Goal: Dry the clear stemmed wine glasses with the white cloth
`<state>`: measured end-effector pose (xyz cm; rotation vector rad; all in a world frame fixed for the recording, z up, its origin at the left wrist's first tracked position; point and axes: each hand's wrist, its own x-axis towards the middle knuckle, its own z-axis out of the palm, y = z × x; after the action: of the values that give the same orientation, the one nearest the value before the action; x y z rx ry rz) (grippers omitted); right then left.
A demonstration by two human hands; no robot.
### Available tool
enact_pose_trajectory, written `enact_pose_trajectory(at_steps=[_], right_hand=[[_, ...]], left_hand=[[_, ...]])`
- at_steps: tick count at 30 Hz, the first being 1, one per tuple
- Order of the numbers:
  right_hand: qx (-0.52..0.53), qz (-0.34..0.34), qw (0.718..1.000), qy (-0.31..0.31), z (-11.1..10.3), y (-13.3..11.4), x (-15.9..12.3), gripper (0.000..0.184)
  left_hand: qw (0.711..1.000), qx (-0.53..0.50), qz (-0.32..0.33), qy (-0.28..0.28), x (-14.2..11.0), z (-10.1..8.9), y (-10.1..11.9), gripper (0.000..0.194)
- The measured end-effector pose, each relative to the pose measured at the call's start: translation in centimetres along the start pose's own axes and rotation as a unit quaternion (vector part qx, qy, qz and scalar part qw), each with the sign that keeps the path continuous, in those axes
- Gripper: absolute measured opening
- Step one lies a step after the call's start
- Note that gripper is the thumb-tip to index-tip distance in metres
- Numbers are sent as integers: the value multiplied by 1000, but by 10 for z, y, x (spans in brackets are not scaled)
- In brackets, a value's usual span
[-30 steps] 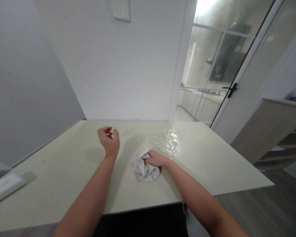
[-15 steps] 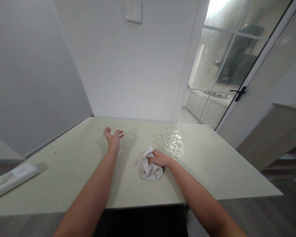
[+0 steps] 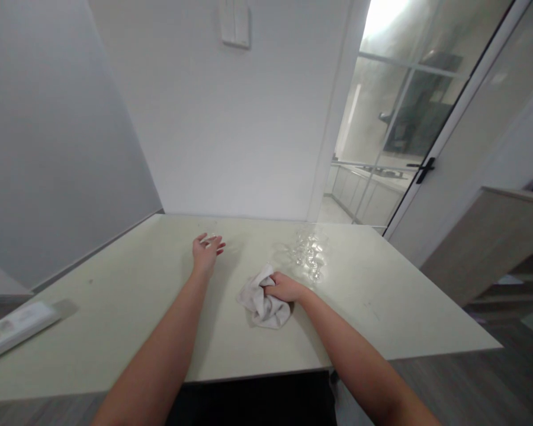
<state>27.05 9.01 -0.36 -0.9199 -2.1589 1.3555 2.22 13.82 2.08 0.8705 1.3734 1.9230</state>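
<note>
On the far left part of the table, my left hand (image 3: 205, 253) has its fingers curled round a clear glass (image 3: 211, 238). Only glints and a faint outline of that glass show, and much of it is hidden by the hand. My right hand (image 3: 285, 288) is closed on a crumpled pale cloth (image 3: 263, 302), which rests on the tabletop near the middle. Beyond the right hand stands a cluster of several clear glasses (image 3: 311, 253), apart from the cloth. Their exact shapes are hard to make out.
The pale table (image 3: 364, 319) meets a white wall at the back. A white flat box-like object (image 3: 18, 328) lies at its left edge. To the right are a glass-paned door (image 3: 382, 118) with a black handle (image 3: 425, 170) and a wooden shelf unit (image 3: 493, 236).
The fingers of my left hand have drawn in from a wide spread to a curl round the glass. My right hand stays on the cloth. The view has shifted slightly.
</note>
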Motion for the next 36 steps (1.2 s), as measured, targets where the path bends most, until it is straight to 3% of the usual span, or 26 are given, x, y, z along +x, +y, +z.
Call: enact_pose_trajectory(at_steps=[4, 9, 12, 16, 20, 24, 28, 30, 34, 36], right_hand=[[89, 53, 992, 76, 1, 6, 3, 31], [312, 132, 934, 114, 0, 6, 8, 51], [370, 120, 911, 135, -4, 2, 8, 61], [396, 67, 900, 169, -9, -1, 7, 66], [468, 11, 869, 163, -10, -4, 8, 69], [542, -34, 831, 121, -7, -8, 11, 63], [571, -4, 810, 135, -8, -8, 9, 61], [573, 4, 808, 133, -9, -7, 6, 63], [566, -8, 817, 114, -10, -5, 2, 66], [546, -14, 831, 108, -9, -4, 2, 67]], left_hand=[[991, 104, 74, -46, -13, 6, 16, 53], [952, 206, 205, -99, -30, 13, 28, 47], [933, 223, 228, -169, -38, 16, 28, 48], [924, 167, 134, -316, -50, 22, 26, 52], [896, 100, 49, -431, -61, 28, 24, 47], [831, 75, -44, -549, -69, 26, 25, 46], [747, 67, -113, -652, -72, 20, 27, 59], [747, 62, -108, -653, -72, 20, 28, 60], [808, 119, -85, -571, -72, 25, 29, 56], [816, 157, -77, -550, -72, 27, 29, 55]])
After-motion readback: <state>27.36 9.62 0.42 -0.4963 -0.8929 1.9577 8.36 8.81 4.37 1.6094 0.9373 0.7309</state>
